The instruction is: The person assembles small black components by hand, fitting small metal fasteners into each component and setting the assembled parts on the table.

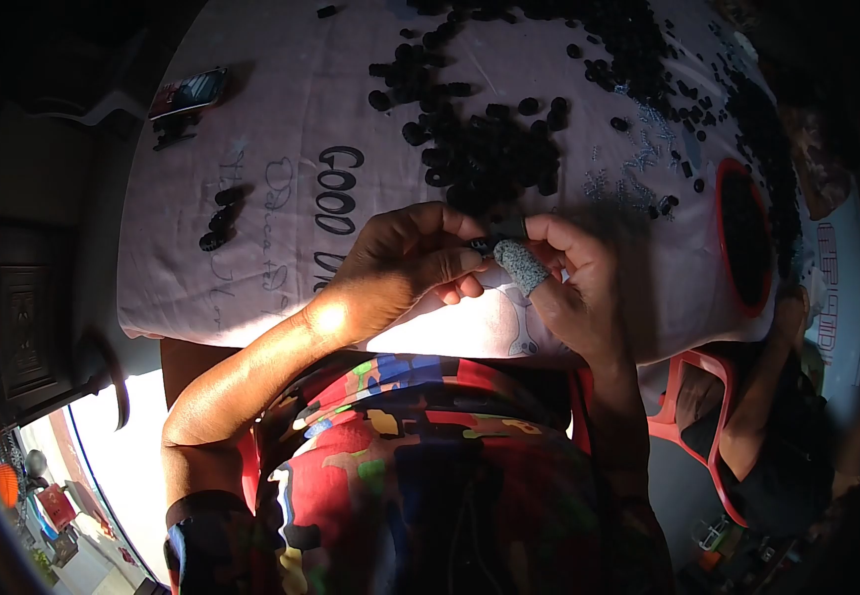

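Over the near part of the cloth-covered table, my left hand [400, 260] pinches a small black part [483, 245] between thumb and fingers. My right hand [581, 288] meets it from the other side, its fingers closed on the same part. A grey speckled cover [521, 268] wraps the thumb or a finger of my right hand; which one is hard to tell. Just beyond both hands lies a pile of black parts [490, 154]. Small silvery screws [638, 164] are scattered to the right of the pile.
A phone [188, 94] lies at the back left of the table [281, 129], with a few black parts [220, 216] nearer. At the right stands a red-rimmed container [721, 233] of dark pieces. Another person's arm [762, 392] and a red chair [713, 367] are at the right.
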### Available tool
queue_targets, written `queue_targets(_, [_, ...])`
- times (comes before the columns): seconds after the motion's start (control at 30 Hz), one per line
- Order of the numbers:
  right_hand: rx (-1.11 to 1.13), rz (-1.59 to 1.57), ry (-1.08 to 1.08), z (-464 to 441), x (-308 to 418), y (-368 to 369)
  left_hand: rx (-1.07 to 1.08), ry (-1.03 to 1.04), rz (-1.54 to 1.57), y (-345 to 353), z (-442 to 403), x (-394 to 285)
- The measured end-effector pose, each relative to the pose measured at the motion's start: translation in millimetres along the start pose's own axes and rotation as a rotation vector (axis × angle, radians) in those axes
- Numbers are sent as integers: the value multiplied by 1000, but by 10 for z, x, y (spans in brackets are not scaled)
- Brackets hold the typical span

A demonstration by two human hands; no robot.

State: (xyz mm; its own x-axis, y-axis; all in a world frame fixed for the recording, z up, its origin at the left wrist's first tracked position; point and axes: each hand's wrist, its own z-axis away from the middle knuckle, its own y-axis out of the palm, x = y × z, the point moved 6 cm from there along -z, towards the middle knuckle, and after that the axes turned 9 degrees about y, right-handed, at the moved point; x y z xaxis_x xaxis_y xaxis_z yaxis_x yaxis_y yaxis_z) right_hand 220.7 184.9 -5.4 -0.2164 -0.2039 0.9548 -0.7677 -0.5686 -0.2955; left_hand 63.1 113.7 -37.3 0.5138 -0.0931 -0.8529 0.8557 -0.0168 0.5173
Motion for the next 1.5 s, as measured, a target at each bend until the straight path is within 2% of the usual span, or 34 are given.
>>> queue_targets(0.27, [-24,-95,21,5,31,24,-7,31,30,-1,-5,7])
queue_targets(0.37, [18,23,14,-11,6,-7,-8,39,53,-11,-10,24])
queue_targets(0.57, [17,-17,0,-14,-3,-4,-21,-1,4,-7,-1,-3])
queue_targets(0.87, [54,-134,85,-20,0,13,26,5,-47,-2,-2,-30])
queue_targets(1.27, [60,-12,74,-13,-47,4,13,17,-68,6,5,-22])
queue_targets(1.37, [132,72,95,15,-63,-13,10,18,-94,1,4,-19])
queue_targets(1.5, [10,-30,26,25,-52,6,1,37,-89,3,5,-4])
